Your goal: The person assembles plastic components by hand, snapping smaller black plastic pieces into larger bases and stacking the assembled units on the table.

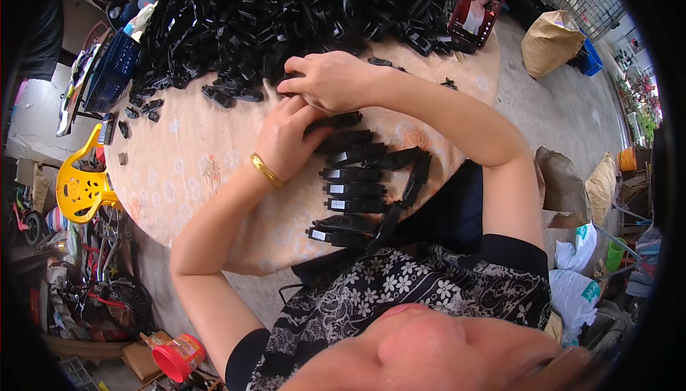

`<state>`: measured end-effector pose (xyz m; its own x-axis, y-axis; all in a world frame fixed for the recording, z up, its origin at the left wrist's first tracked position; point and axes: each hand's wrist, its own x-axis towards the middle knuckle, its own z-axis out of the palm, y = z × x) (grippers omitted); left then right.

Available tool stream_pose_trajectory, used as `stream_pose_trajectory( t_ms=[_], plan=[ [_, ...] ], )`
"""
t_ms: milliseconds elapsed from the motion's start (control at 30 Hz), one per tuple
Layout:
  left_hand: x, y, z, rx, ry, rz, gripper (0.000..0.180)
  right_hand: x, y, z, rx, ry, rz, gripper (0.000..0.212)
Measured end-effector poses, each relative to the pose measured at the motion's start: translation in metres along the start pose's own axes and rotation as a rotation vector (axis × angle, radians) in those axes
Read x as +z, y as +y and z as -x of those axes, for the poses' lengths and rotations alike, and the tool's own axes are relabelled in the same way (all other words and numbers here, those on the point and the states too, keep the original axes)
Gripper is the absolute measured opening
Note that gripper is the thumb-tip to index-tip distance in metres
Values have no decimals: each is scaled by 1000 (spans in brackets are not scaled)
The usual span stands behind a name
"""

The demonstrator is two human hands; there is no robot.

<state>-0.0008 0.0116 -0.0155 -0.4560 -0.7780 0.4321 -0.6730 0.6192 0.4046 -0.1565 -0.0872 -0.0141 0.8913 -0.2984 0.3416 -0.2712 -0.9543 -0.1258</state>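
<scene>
My left hand (289, 137), with a gold bangle at its wrist, is closed at the near edge of a big heap of black plastic parts (236, 27). A black plastic part (334, 124) shows between its thumb and fingers. My right hand (332, 80) crosses just above it, fingers curled in and close to the left fingertips; what they pinch is hidden. Nearer to me, several black parts with pale labels (354, 189) lie in a column. Beside them on the right, more black parts (416, 180) form a second, slanting line.
The round table has a peach patterned cloth (179, 198). A phone (477, 9) showing a video stands at the heap's right end. Loose small black pieces (143, 109) lie at the left. Around the table are a yellow chair (86, 184), a blue crate (112, 69) and a brown sack (550, 42).
</scene>
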Motion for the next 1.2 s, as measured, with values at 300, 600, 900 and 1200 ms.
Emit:
stream_pose_trajectory(
  t_ms=[300,600,900,1200],
  plan=[
    [-1,2,2,-6,-1,-17,23,2,-3,-11,-48,0,90,43],
    [-1,1,1,-24,-17,29,20,5,4,3,-57,104,52,17],
    [1,-2,2,-27,-36,-4,20,-28,-9,56,210,77,-306,23],
    [1,-2,3,-45,-26,-2,20,-18,-7,62,274,77,-615,33]
  ],
)
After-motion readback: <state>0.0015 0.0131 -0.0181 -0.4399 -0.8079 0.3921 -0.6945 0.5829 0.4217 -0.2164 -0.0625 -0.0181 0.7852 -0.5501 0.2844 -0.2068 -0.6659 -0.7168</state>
